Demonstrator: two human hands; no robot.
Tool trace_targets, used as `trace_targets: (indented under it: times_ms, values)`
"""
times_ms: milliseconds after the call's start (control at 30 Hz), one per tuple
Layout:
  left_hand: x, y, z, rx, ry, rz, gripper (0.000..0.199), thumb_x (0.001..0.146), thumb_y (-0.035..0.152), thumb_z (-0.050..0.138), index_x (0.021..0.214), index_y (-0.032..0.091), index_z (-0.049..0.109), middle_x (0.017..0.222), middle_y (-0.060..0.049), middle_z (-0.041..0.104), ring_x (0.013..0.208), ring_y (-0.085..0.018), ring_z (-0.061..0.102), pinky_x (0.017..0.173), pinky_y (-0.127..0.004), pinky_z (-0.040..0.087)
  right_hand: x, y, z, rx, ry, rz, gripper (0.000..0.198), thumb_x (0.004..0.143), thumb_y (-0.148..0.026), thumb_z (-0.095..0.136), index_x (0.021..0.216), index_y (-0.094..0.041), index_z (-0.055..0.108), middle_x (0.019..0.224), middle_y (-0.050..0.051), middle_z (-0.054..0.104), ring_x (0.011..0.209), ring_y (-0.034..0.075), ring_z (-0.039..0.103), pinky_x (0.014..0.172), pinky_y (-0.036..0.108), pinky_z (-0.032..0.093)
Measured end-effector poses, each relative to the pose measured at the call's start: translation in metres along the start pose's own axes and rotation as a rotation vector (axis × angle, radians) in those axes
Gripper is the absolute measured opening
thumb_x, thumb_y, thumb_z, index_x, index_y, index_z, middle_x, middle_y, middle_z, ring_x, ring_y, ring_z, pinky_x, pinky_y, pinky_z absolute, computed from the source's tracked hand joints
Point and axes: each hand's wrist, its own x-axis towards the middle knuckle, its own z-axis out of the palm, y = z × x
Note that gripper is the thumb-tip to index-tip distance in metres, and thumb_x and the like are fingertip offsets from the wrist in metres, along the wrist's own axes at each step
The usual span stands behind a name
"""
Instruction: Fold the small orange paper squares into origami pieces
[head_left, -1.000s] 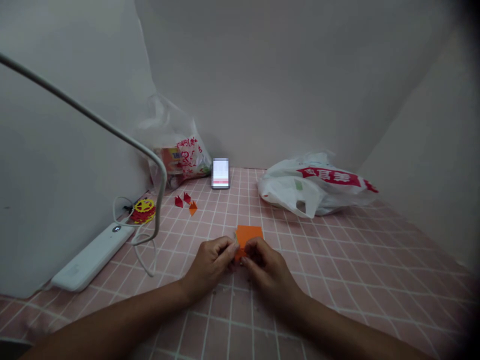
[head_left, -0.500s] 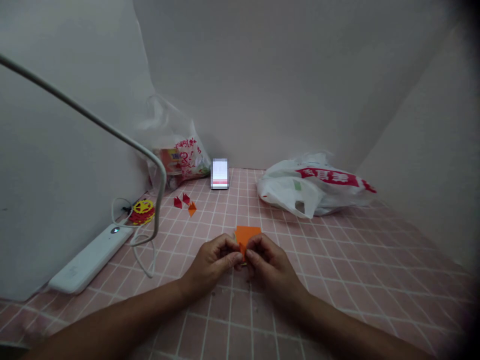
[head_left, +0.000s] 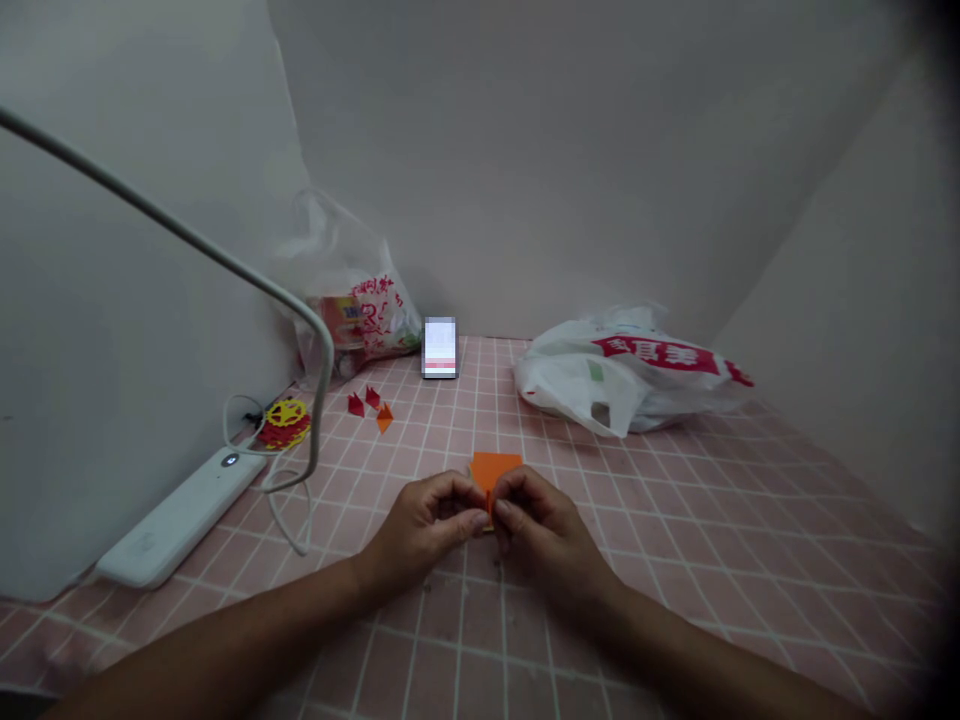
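Observation:
Both hands meet at the middle of the tiled-pattern tabletop. My left hand [head_left: 435, 520] and my right hand [head_left: 544, 525] pinch a small folded piece of orange paper [head_left: 490, 503] between thumbs and fingertips; most of it is hidden by the fingers. Just beyond them lies a stack of square orange paper [head_left: 497, 466], its near part covered by my hands. Farther back to the left sit small folded paper pieces: a red one [head_left: 356, 405], another red one [head_left: 373, 397] and an orange one [head_left: 385, 416].
A white power strip [head_left: 176, 520] with a cable lies left, by yellow and red plastic pieces [head_left: 286, 422]. A grey cable [head_left: 187, 238] hangs across the left. A phone [head_left: 440, 348] stands at the back between a clear bag [head_left: 375, 310] and a white plastic bag [head_left: 630, 370].
My fingertips have drawn slightly closer together around the small orange piece, and less of it shows now. Everything else stays in place.

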Motion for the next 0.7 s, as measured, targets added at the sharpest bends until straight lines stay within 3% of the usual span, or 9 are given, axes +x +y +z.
trace_targets:
  times_ms: [167,300,400,500,700]
  values:
    - [-0.002,0.002,-0.001,0.25,0.033,0.209,0.007,0.083,0.011,0.059,0.087,0.015,0.064,0.079,-0.003,0.064,0.071,-0.014,0.062,0.066,-0.028,0.052,-0.004,-0.007,0.0,-0.187,-0.019,-0.156,0.009,0.093,-0.022,0.053,0.085,-0.021,0.054,0.063,-0.004,0.052,0.053,0.011,0.05,0.051,0.023,0.041]
    - [-0.005,0.004,-0.001,0.418,0.039,0.523,0.014,0.084,0.004,0.059,0.09,0.016,0.062,0.083,-0.006,0.068,0.077,-0.015,0.066,0.071,-0.028,0.054,-0.01,-0.009,-0.001,-0.547,0.02,-0.512,0.015,0.094,-0.01,0.048,0.089,-0.022,0.056,0.072,-0.001,0.054,0.061,0.013,0.051,0.057,0.026,0.042]
    - [-0.008,0.006,-0.001,0.508,0.05,0.709,0.019,0.083,0.001,0.06,0.094,0.017,0.06,0.088,-0.008,0.069,0.084,-0.016,0.068,0.075,-0.028,0.056,-0.011,-0.008,-0.003,-0.669,-0.028,-0.723,0.023,0.093,-0.004,0.047,0.102,-0.025,0.054,0.081,0.001,0.058,0.071,0.016,0.055,0.063,0.028,0.045]
    - [-0.009,0.006,-0.001,0.625,0.092,0.806,0.02,0.082,0.001,0.062,0.093,0.017,0.057,0.088,-0.008,0.068,0.081,-0.015,0.068,0.071,-0.025,0.057,-0.012,-0.008,-0.004,-0.716,-0.061,-0.799,0.028,0.092,-0.002,0.05,0.109,-0.025,0.051,0.088,0.004,0.06,0.078,0.017,0.058,0.068,0.03,0.048]
    - [-0.011,0.003,-0.003,0.817,0.104,0.888,0.011,0.087,0.007,0.058,0.09,0.018,0.055,0.087,-0.007,0.068,0.077,-0.014,0.068,0.068,-0.024,0.058,-0.014,-0.01,-0.001,-0.766,-0.017,-0.801,0.03,0.092,-0.003,0.05,0.112,-0.026,0.05,0.089,0.005,0.062,0.08,0.019,0.061,0.069,0.03,0.051]
